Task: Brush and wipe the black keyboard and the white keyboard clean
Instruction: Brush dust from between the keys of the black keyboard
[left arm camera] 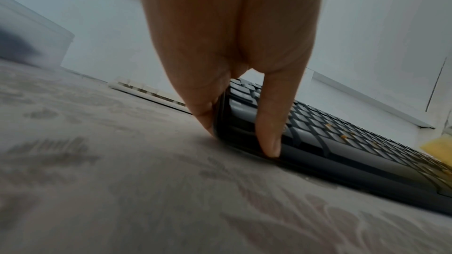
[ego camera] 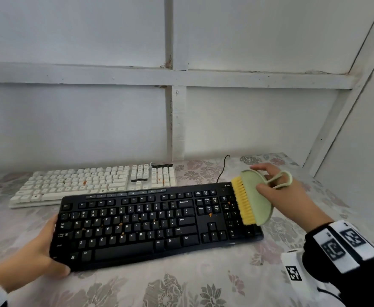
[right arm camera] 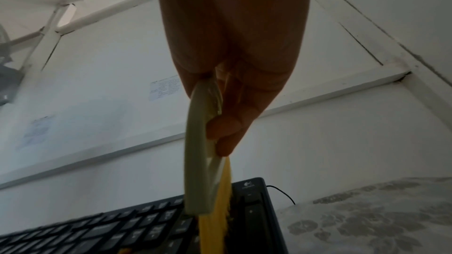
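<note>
Centrally in the head view, a black keyboard [ego camera: 157, 224] lies on a table [ego camera: 203, 289] covered in a pale floral cloth. White lettering marks its keys, and "K200" is printed at its upper right corner; the right wrist view shows a small logo there, too blurred to read. Orange crumbs [ego camera: 210, 214] dot several keys.

At lower left, the left hand [ego camera: 30, 260] grips the keyboard's left end, thumb on the front corner and fingers [left arm camera: 208, 107] along the side edge.

At right, the right hand [ego camera: 281, 191] holds a pale green brush [ego camera: 255, 196] by its back, thumb and fingers curled round it. Its yellow bristles [ego camera: 243, 201] point left and stand over the number pad; whether they touch the keys cannot be told. A green loop [ego camera: 283, 178] sticks out behind the hand.

Behind, toward the left, a white keyboard [ego camera: 93, 185] lies just beside the black one, also carrying orange specks. A thin black cable [ego camera: 222, 168] runs up from the black keyboard's far edge. A black wrist strap [ego camera: 345, 247] at lower right bears white square code markers.
</note>
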{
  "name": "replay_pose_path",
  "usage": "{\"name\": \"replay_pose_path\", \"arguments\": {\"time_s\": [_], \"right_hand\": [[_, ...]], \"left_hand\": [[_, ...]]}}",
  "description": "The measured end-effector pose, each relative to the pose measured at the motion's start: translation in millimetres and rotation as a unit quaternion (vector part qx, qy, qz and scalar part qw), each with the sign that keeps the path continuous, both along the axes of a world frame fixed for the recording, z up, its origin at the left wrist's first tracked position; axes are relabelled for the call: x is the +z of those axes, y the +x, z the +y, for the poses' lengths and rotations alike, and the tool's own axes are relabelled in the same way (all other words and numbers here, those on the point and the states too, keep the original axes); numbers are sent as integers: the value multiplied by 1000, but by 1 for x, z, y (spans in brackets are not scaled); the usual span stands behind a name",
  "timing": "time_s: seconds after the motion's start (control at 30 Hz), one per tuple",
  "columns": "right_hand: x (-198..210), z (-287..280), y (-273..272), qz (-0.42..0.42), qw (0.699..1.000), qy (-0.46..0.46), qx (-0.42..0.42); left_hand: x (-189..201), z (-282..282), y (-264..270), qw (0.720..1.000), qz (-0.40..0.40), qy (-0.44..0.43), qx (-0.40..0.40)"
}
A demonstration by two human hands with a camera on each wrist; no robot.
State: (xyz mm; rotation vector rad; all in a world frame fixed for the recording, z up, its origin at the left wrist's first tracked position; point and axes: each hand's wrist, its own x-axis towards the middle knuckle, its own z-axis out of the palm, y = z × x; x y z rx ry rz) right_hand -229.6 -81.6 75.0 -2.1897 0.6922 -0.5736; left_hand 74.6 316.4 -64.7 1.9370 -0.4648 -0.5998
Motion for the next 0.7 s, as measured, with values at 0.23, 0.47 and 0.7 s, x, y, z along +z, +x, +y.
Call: {"name": "replay_pose_path", "arguments": {"time_s": [0.23, 0.47, 0.7], "right_hand": [[-14, 17, -24, 97, 994, -4, 43], [11, 12, 1, 0, 999, -32, -16], [-8, 20, -3, 57, 998, -16, 12]], "left_hand": [[-6, -2, 6, 999, -10, -39, -33], [-9, 0, 10, 999, 1, -41, -14], [-15, 9, 20, 995, -21, 29, -96]]}}
